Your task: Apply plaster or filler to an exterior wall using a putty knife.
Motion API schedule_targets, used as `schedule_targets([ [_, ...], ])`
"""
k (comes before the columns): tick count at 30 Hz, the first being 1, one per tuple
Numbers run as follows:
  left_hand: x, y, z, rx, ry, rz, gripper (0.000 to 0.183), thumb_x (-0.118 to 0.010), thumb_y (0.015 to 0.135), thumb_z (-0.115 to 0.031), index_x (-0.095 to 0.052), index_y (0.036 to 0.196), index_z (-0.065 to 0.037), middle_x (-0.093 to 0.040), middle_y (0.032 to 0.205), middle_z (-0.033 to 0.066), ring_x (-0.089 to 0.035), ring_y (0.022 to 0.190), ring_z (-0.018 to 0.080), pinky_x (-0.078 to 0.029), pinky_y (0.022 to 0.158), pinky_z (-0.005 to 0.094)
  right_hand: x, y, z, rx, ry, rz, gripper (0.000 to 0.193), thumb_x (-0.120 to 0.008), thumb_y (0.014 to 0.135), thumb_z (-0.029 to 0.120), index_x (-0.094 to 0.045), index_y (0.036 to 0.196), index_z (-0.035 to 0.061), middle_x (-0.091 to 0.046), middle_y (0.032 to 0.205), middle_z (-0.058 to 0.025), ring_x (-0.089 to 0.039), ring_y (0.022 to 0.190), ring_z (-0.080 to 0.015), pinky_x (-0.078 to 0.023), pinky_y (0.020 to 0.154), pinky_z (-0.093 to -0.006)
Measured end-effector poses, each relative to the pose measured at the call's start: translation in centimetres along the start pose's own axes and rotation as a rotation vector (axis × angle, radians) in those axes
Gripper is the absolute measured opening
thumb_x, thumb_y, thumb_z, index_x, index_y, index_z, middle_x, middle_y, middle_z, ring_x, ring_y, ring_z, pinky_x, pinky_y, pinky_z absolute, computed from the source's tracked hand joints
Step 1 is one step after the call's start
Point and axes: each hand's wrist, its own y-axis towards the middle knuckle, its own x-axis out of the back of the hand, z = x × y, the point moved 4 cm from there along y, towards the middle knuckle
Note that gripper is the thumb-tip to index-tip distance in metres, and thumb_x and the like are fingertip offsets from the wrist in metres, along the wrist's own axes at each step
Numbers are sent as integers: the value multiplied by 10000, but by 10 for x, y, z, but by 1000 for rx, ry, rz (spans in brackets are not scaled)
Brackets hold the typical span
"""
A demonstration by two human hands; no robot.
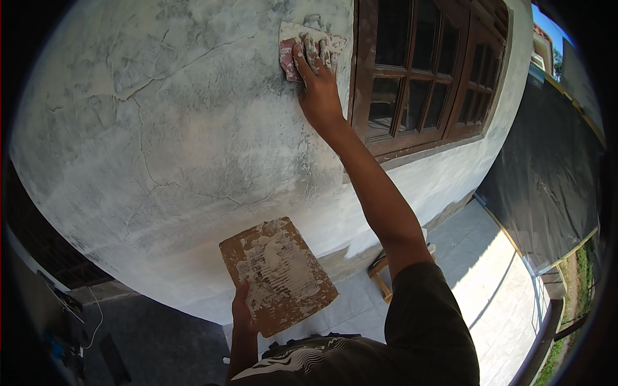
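Observation:
High on the wall, my right hand (pixel 317 77) presses a reddish, putty-smeared spreader (pixel 290 62) flat against the plaster, just left of the window frame. Its fingers are spread over the blade and coated with white paste. Down near my body, my left hand (pixel 241 310) grips the left edge of a brown rectangular board (pixel 315 302), with most of its fingers hidden underneath. A ridged patch of white putty (pixel 277 260) lies on the board's face. The grey-white wall (pixel 212 138) carries patchy smears and several branching cracks.
A brown wooden window (pixel 412 71) with dark panes is to the right of my right hand. A small wooden stool or stand (pixel 380 276) is partly hidden behind my right arm. Black sheeting (pixel 541 167) hangs at the far right, beyond the pale tiled floor (pixel 502 302).

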Motion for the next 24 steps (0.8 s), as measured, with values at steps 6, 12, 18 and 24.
schedule_targets([
  [6,-5,2,5,-4,18,22,442,-447,922,-245,-351,1299,-36,-514,1197,181,-539,1070,343,-461,891,496,-7,-37,20,-32,47,104,802,-540,614,-153,-382,1356,106,-474,1204,-270,-495,1020,-426,-399,902,-437],
  [12,-5,1,5,32,-25,65,443,-446,923,-247,-350,1303,-40,-513,1202,185,-535,1077,344,-455,897,498,-14,-57,38,-50,34,124,740,-522,644,-138,-380,1344,56,-490,1150,-274,-505,950,-403,-411,868,-444],
  [18,-5,-5,5,19,6,65,436,-440,926,-256,-364,1294,-36,-519,1199,190,-544,1066,345,-455,898,498,-8,-86,65,-153,76,305,714,-519,657,-132,-384,1337,42,-487,1158,-286,-506,972,-403,-415,880,-437],
  [24,2,-5,3,5,-20,79,437,-441,925,-259,-366,1289,-30,-524,1191,189,-549,1059,345,-462,890,493,47,-64,50,-314,243,-43,709,-408,644,-189,-352,1335,-46,-496,1238,-262,-569,1061,-346,-471,766,-278],
])
